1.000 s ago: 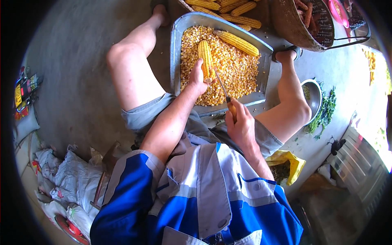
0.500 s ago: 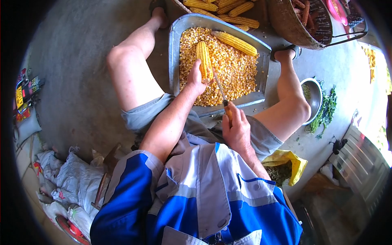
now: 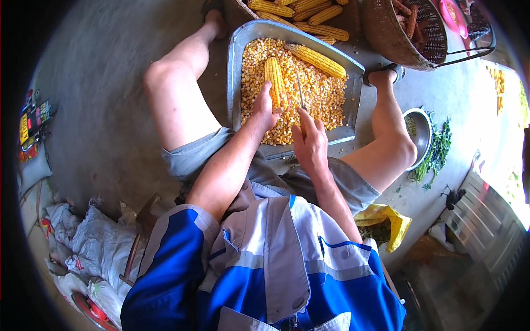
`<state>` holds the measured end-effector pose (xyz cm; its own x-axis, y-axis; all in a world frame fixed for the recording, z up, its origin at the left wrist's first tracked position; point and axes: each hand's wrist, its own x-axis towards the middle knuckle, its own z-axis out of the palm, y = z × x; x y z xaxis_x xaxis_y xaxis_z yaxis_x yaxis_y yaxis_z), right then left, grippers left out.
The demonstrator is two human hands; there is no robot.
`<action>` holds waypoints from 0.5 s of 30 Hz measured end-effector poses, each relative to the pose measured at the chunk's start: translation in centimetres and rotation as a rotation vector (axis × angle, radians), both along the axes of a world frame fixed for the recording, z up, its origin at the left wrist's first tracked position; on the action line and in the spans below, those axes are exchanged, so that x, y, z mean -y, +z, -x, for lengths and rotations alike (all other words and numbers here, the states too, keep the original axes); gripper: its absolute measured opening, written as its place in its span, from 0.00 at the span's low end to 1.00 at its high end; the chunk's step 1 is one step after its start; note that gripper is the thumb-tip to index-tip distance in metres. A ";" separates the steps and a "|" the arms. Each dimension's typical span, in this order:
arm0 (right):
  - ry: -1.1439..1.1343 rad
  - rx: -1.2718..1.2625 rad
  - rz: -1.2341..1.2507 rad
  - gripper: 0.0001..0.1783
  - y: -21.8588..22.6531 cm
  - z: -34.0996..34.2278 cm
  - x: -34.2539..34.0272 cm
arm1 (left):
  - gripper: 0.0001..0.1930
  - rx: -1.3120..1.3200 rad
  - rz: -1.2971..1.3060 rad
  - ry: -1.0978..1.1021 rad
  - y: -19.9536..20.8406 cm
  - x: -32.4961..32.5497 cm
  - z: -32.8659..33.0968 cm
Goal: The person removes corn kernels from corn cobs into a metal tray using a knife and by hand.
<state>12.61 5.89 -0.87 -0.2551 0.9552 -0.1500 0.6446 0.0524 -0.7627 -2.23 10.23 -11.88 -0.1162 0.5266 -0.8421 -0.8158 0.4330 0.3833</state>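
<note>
My left hand point(image 3: 266, 108) is closed round the lower end of a yellow corn cob point(image 3: 274, 80), held tilted slightly over a metal scoop-shaped pan point(image 3: 236, 83). Loose corn kernels point(image 3: 323, 102) fill much of the pan. In my right hand point(image 3: 311, 140) is the handle of a screwdriver-like tool point(image 3: 300, 91) with a thin metal shaft. The shaft points away from me, just right of the held cob and apart from it. My fingers hide most of the handle. Another corn cob point(image 3: 317, 59) lies on the kernels along the pan's far right side.
Several whole cobs point(image 3: 314, 14) lie beyond the pan. A wicker basket point(image 3: 386, 38) with reddish stripped cobs stands at far right. Near my right knee sit a metal bowl point(image 3: 424, 138) and green leaves point(image 3: 440, 151). A yellow sack point(image 3: 398, 229) and white sacks point(image 3: 102, 243) flank me.
My right hand and the tool have moved forward and slightly left, and the shaft now points farther up beside the cob. My left hand still grips the cob in nearly the same place.
</note>
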 end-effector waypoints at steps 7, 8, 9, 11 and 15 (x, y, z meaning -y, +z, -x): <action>0.274 0.025 -0.007 0.28 -5.2 3.0 -5.5 | 0.22 0.064 -0.089 0.036 0.8 0.0 -0.1; 0.280 0.026 -0.005 0.28 -5.6 2.7 -5.7 | 0.22 0.063 -0.061 0.039 0.8 0.0 -0.1; 0.317 0.009 0.002 0.25 -5.5 2.6 -6.1 | 0.22 0.062 -0.058 0.048 0.7 0.1 0.0; 0.360 -0.008 0.011 0.23 -5.4 2.9 -6.2 | 0.22 0.073 -0.060 0.051 0.5 0.2 0.1; 0.241 0.058 0.033 0.17 -5.3 2.6 -4.5 | 0.23 0.054 -0.062 0.017 1.1 0.3 -0.3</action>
<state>10.00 10.40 -6.14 -0.4649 0.8622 -0.2012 0.6595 0.1856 -0.7284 -1.92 9.97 -10.74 -0.0808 0.5766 -0.8130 -0.8432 0.3954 0.3642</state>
